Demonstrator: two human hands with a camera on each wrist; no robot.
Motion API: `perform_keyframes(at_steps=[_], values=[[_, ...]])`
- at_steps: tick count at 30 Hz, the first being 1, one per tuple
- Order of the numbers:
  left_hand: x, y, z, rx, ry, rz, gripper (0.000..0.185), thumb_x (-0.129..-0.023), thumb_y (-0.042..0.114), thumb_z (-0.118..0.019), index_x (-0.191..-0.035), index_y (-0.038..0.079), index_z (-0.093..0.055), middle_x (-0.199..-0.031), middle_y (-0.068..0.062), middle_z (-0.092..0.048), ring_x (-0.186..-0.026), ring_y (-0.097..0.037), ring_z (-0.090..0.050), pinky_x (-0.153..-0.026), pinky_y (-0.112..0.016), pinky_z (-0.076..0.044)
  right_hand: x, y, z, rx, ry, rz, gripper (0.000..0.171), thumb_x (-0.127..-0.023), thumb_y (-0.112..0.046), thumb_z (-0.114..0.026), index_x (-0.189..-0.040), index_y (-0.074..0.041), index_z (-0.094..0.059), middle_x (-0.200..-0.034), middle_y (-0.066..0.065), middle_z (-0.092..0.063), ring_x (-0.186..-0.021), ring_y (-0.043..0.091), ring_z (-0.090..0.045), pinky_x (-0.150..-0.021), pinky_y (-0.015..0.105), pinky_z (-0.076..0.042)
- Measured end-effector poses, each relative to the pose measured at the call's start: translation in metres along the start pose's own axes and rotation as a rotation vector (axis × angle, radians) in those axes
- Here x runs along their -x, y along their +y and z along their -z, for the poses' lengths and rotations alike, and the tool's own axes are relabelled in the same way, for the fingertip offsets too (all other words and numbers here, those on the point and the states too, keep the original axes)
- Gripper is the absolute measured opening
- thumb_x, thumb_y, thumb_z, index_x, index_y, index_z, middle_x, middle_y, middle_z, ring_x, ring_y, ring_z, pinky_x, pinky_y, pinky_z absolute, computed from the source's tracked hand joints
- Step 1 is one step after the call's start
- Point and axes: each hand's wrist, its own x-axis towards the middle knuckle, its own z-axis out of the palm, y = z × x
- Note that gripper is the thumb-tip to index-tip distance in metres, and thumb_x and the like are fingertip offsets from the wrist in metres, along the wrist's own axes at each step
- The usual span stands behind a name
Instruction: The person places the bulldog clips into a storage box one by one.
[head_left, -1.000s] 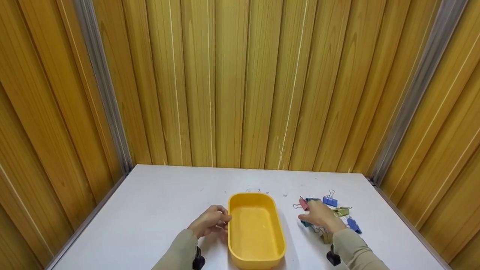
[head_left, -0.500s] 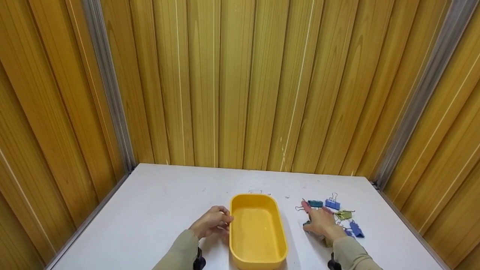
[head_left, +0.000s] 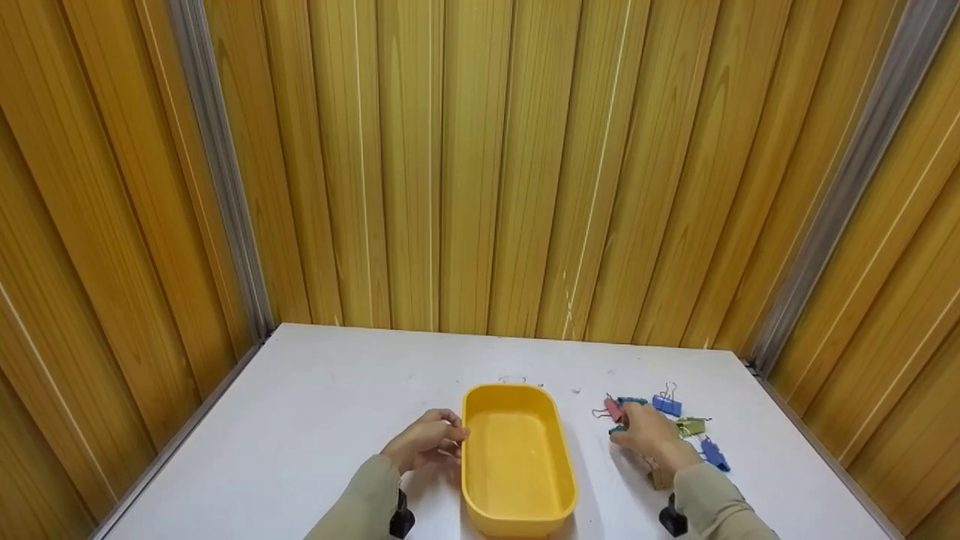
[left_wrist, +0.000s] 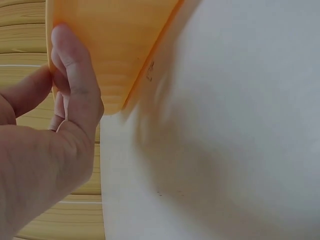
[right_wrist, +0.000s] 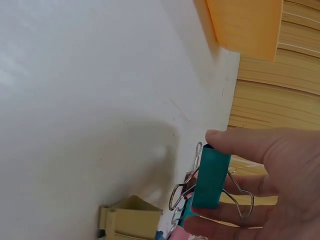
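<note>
A yellow plastic bin [head_left: 517, 465] stands at the front middle of the white table. My left hand [head_left: 426, 439] pinches its left rim, thumb inside and fingers against the outer wall [left_wrist: 117, 50]. To the right of the bin, my right hand [head_left: 654, 433] holds a teal binder clip [right_wrist: 212, 177] between thumb and fingers; its two wire handles stick out to either side. Around that hand lie a red binder clip [head_left: 613, 409], blue binder clips [head_left: 667, 405] and olive ones [head_left: 691, 427]. Part of the group is hidden beneath the hand.
The white table [head_left: 322, 405] ends at a wood-patterned back wall [head_left: 465, 187], with similar walls at both sides. Another olive binder clip [head_left: 658, 474] lies near the right wrist, and a blue one [head_left: 715, 454] lies farther right.
My right hand reached down among the clips and now has the teal binder clip in its fingers, slightly raised. The left hand stays on the bin's rim.
</note>
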Motion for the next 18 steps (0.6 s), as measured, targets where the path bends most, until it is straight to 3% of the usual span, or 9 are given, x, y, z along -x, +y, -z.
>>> perform_keyframes(at_steps=[8,18], values=[[-0.001,0.000,0.000,0.001,-0.003,0.004,0.015,-0.089,0.006,-0.061,-0.096,0.005,-0.047,-0.078,-0.004,-0.058,-0.061,-0.015,-0.059,-0.058,-0.024,-0.056,-0.003,-0.018,0.020,0.002,0.051,0.077,0.029,-0.077,-0.020,-0.078,-0.093,-0.002,-0.062,-0.078,0.004,-0.060,-0.068,0.017,-0.051,-0.059,0.031,-0.045],[-0.001,-0.001,0.000,-0.012,0.006,0.024,0.018,-0.089,0.009,-0.062,-0.099,0.005,-0.047,-0.083,-0.006,-0.060,-0.064,-0.015,-0.060,-0.059,-0.023,-0.056,-0.008,-0.041,0.037,0.004,0.035,0.080,0.035,-0.080,-0.027,-0.077,-0.099,-0.002,-0.061,-0.074,0.003,-0.064,-0.061,0.012,-0.057,-0.056,0.027,-0.047]])
